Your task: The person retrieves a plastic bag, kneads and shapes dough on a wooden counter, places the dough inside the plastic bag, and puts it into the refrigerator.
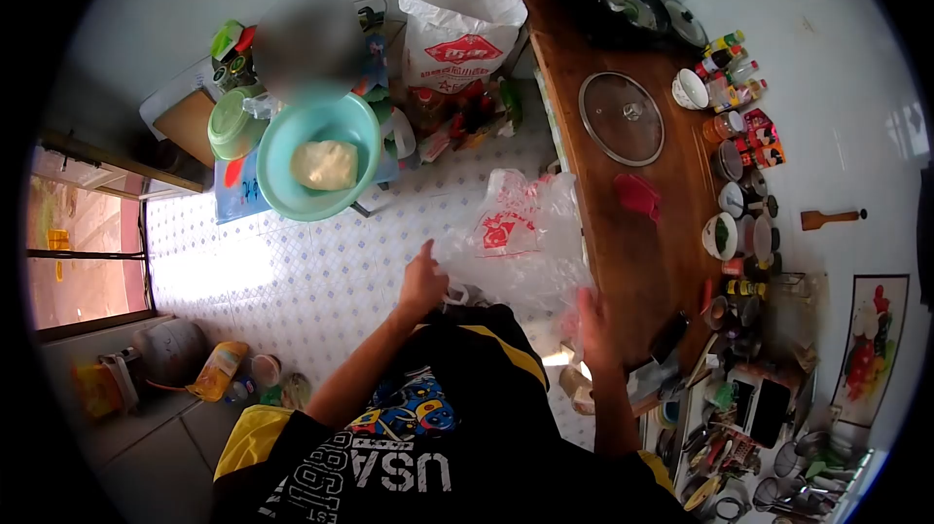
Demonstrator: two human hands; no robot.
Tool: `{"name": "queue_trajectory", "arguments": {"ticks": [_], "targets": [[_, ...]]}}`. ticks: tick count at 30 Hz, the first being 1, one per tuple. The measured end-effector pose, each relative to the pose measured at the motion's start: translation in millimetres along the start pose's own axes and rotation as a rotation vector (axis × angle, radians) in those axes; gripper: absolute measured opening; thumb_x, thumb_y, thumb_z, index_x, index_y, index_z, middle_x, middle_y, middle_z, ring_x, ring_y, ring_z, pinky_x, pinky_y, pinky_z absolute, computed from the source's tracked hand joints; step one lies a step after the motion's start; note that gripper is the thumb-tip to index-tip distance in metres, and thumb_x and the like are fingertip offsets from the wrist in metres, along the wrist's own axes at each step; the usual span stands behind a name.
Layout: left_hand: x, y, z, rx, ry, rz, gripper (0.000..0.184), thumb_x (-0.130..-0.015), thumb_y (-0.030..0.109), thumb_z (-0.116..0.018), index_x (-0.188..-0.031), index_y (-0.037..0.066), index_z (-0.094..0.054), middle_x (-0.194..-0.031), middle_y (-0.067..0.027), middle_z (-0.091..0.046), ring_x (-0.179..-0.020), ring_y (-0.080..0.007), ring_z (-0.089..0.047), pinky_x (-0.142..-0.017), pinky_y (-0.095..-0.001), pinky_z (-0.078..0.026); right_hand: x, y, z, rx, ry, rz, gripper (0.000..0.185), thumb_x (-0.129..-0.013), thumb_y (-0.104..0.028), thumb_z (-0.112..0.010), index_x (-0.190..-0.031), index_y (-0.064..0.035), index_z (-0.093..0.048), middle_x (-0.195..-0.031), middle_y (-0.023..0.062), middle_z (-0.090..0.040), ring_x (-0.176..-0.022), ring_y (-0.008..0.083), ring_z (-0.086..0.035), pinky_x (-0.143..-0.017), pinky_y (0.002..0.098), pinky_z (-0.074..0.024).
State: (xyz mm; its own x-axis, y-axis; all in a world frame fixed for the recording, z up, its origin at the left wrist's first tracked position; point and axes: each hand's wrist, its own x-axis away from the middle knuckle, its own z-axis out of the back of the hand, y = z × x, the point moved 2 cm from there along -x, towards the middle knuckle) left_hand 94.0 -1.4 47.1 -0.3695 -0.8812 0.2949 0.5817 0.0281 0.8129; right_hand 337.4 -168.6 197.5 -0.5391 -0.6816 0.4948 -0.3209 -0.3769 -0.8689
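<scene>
A clear plastic bag with red print hangs stretched out in front of my body, between my two hands. My left hand is closed on the bag's left edge by its handle, with one finger pointing up. At the bag's right edge, beside the counter, my right hand grips the plastic; its fingers are slightly blurred. Away to the left, a lump of dough lies in a mint-green basin, apart from both hands.
On the right stands a wooden counter with a glass lid, a pink cloth, a phone-like dark object, bowls and bottles. A white printed sack stands at the back. Bottles and containers sit on the floor at lower left.
</scene>
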Motion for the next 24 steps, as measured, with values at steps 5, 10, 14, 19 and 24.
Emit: {"name": "queue_trajectory", "arguments": {"ticks": [5,10,14,19,24], "targets": [[-89,63,108,0.643,-0.174,0.377,0.046,-0.078,0.002,-0.064,-0.122,0.0,-0.049,-0.09,-0.0178,-0.063,-0.072,-0.0232,-0.064,-0.062,-0.0336,-0.052,-56,-70,69,0.53,-0.375,-0.065,0.026,-0.083,-0.012,-0.069,-0.105,-0.0049,-0.056,-0.081,0.0003,-0.059,-0.071,0.0084,-0.054,-0.064,0.0242,-0.0444],[-65,343,170,0.023,0.643,-0.883,0.031,-0.083,0.006,-0.06,-0.113,0.0,-0.054,-0.1,-0.0207,-0.059,-0.082,-0.0262,-0.06,-0.075,-0.0396,-0.049,-46,-247,9,0.918,0.285,0.994,0.013,-0.088,-0.013,-0.058,-0.095,-0.0032,-0.063,-0.088,0.0134,-0.064,-0.072,0.0167,-0.061,-0.061,0.0317,-0.0479],[-37,102,2,-0.79,-0.587,-0.218,0.047,-0.08,0.001,-0.046,-0.126,0.008,-0.054,-0.118,-0.0244,-0.057,-0.105,-0.0435,-0.057,-0.091,-0.0498,-0.045,-79,-30,24,1.32,-0.154,0.613,0.014,-0.084,-0.01,-0.055,-0.093,-0.0031,-0.063,-0.085,0.021,-0.065,-0.079,0.0325,-0.064,-0.07,0.044,-0.05],[22,-67,-1,0.487,-0.253,0.731,0.049,-0.082,0.019,-0.064,-0.127,0.003,-0.051,-0.106,-0.0219,-0.064,-0.087,-0.0253,-0.066,-0.075,-0.0409,-0.054,-78,111,63,0.783,-0.358,-0.141,0.012,-0.082,-0.007,-0.054,-0.092,-0.0037,-0.059,-0.076,0.0097,-0.064,-0.068,0.0192,-0.064,-0.055,0.0393,-0.0538],[-122,175,120,0.843,0.163,-0.144,0.016,-0.089,0.014,-0.057,-0.104,0.006,-0.055,-0.088,-0.0114,-0.062,-0.074,-0.0209,-0.062,-0.062,-0.0282,-0.052,-110,-137,-1,0.786,0.072,0.689,0.01,-0.09,-0.014,-0.054,-0.094,-0.0051,-0.057,-0.078,0.0059,-0.058,-0.067,0.0179,-0.057,-0.057,0.0295,-0.0458]]}}
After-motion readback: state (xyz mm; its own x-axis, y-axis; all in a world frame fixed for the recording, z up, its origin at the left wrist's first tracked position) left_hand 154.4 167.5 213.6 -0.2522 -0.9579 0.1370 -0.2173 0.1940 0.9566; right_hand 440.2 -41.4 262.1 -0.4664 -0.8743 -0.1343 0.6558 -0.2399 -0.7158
